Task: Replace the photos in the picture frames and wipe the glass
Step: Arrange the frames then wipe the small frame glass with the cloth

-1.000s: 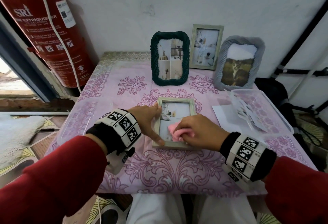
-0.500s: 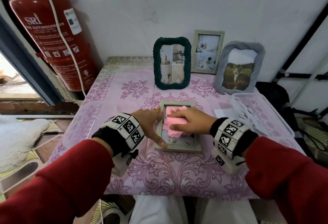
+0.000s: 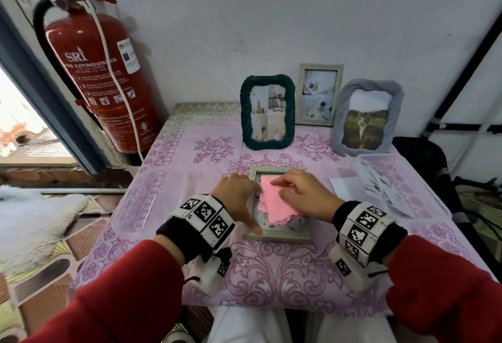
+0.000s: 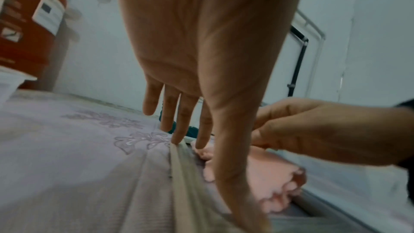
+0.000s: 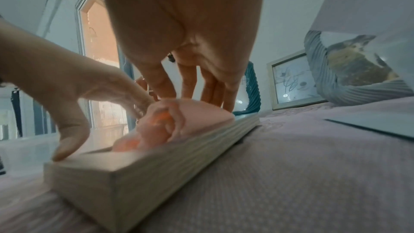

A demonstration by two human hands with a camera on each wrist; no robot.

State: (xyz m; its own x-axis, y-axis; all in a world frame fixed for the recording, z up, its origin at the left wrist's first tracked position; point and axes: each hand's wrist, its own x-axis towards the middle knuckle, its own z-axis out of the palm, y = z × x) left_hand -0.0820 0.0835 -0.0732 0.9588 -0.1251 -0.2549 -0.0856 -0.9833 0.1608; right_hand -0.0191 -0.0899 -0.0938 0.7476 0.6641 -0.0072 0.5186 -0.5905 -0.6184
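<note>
A pale wooden picture frame lies flat on the pink tablecloth, glass up. A pink cloth is spread over most of the glass. My right hand lies on the cloth with straight fingers and presses it down; the right wrist view shows the right hand, the bunched cloth and the frame. My left hand rests along the frame's left side, thumb on the near left corner. In the left wrist view the left hand has straight fingers on the frame rail.
Three frames stand at the back: dark green, pale wood, grey. A clear tray with loose photos sits at the right, white paper beside it. A clear lid lies left. A red fire extinguisher stands beyond the left edge.
My right hand has slid the cloth from the near end of the glass to the far end and flattened out on it. The left hand has stayed on the frame's left side.
</note>
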